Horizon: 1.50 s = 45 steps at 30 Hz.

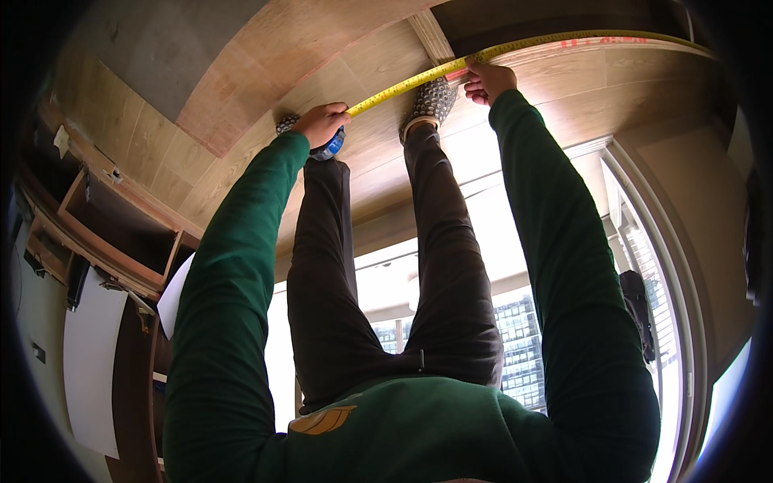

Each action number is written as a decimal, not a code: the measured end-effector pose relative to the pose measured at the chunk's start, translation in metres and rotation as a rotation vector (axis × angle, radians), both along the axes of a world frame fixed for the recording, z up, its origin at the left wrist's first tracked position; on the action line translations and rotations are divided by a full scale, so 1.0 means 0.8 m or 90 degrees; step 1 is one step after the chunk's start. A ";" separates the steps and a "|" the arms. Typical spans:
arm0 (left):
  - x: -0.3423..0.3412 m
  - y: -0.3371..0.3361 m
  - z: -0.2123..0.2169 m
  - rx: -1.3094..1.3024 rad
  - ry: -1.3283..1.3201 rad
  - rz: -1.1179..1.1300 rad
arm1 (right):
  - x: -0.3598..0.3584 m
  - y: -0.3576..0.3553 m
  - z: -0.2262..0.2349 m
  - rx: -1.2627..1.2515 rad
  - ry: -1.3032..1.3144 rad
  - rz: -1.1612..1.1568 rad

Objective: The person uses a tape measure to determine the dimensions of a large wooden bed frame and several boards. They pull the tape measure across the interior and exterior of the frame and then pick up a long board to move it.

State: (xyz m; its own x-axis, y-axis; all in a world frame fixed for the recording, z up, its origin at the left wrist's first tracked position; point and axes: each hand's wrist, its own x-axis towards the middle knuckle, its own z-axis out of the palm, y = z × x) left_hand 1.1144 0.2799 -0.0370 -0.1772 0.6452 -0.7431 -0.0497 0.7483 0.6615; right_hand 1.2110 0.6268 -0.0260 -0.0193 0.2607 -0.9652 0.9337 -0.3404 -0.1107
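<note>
My left hand (322, 125) is closed around the blue case of a tape measure (332, 147), near my left shoe. The yellow tape blade (394, 90) runs out from it toward the right, past my right shoe (433, 101). It carries on along the edge of a long wooden board (564, 50) to the far right, where its end is hard to make out. My right hand (489, 84) has its fingers curled in, with the thumb and a finger pinching the blade by the near end of the board.
Wood-look planks (346, 80) cover the floor, with a reddish-brown sheet (241, 88) and a grey sheet (161, 48) lying farther off. A narrow wood strip (431, 36) touches the board's end. Open wooden cabinet frames (121, 217) stand at the left. A window frame (656, 217) is at the right.
</note>
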 end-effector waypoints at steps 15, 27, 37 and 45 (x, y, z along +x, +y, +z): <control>-0.010 0.002 0.003 0.002 0.004 -0.006 | 0.001 0.002 -0.005 -0.008 -0.005 0.031; -0.006 0.005 0.003 -0.038 0.024 -0.020 | 0.005 0.003 -0.010 -0.007 0.003 0.027; 0.003 0.006 -0.006 -0.038 0.056 -0.043 | 0.004 0.004 -0.012 -0.019 0.007 0.026; 0.002 0.005 -0.008 -0.023 0.049 -0.039 | 0.003 0.002 -0.011 -0.012 -0.001 0.026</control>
